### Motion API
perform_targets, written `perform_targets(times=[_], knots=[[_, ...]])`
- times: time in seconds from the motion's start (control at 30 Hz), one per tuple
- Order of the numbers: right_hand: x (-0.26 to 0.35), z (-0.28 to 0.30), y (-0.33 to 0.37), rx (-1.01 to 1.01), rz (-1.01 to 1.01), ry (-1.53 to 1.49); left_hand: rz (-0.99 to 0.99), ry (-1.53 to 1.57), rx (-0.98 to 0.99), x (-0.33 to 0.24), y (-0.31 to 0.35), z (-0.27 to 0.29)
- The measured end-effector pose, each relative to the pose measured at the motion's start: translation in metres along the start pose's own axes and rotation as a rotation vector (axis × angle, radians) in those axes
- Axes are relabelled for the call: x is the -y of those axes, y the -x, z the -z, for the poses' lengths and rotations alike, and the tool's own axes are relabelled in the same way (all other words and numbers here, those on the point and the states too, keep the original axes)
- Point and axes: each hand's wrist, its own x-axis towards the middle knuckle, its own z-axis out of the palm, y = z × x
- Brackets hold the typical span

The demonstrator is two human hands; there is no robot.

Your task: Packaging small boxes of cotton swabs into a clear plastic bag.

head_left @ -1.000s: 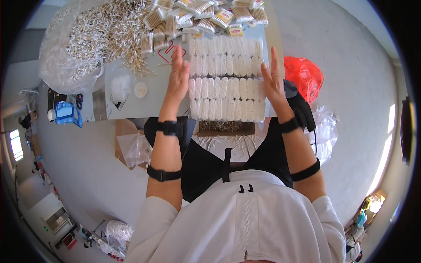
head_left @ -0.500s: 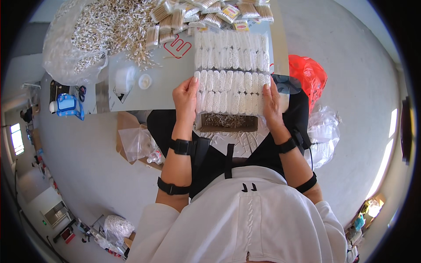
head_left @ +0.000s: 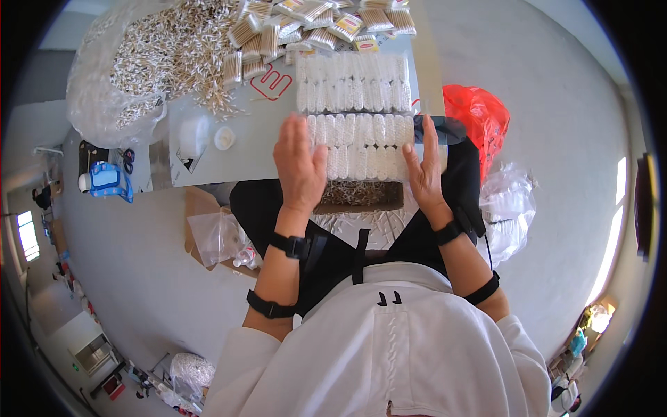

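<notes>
Two blocks of clear-wrapped cotton swab packs stand at the table's front edge, their white tips upward. The far block (head_left: 354, 82) sits just behind the near block (head_left: 361, 142), with a dark gap between. At the left end of the near block is my left hand (head_left: 300, 165), open, fingers stretched away from me and thumb beside the packs. My right hand (head_left: 425, 167) is open at the right end, with fingers up and thumb by the last packs. Whether either palm touches the packs I cannot tell.
Loose swabs (head_left: 167, 59) spill from a clear bag (head_left: 104, 115) at the far left, beside several swab packs (head_left: 319, 35). A round white tub (head_left: 224, 138) lies nearer. Below the table edge is a box of swabs (head_left: 358, 197). A red bag (head_left: 479, 121) stands right.
My hands have loosened from the sides of the near block, and their fingers are now straightened. The table and everything on it have shifted slightly left in the view.
</notes>
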Motion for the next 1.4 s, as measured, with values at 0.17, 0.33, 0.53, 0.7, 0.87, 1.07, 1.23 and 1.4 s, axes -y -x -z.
perform_targets(times=[0.17, 0.33, 0.53, 0.7, 0.87, 1.07, 1.23, 1.4], knots=[[0.035, 0.003, 0.006, 0.297, 0.424, 0.709, -0.347, -0.18, 0.582, -0.039, -0.002, 0.02], [0.037, -0.005, 0.011, 0.458, 0.394, 0.84, -0.394, -0.226, 0.667, -0.041, -0.002, 0.018], [0.033, -0.008, 0.01, 0.423, 0.408, 0.855, -0.385, -0.245, 0.654, -0.041, -0.004, 0.012], [0.029, -0.003, 0.01, 0.394, 0.411, 0.761, -0.403, -0.225, 0.641, -0.04, -0.002, 0.014], [0.019, 0.029, 0.028, 0.146, 0.376, 0.57, -0.228, -0.192, 0.521, -0.05, 0.013, 0.039], [0.008, 0.054, 0.021, -0.065, 0.134, 0.28, -0.17, -0.166, 0.472, -0.026, 0.034, 0.052], [0.02, 0.04, 0.0, 0.0, 0.316, 0.371, -0.177, -0.096, 0.42, -0.014, 0.04, 0.041], [0.011, 0.036, -0.006, 0.026, 0.284, 0.429, -0.159, -0.065, 0.437, -0.014, 0.041, 0.04]])
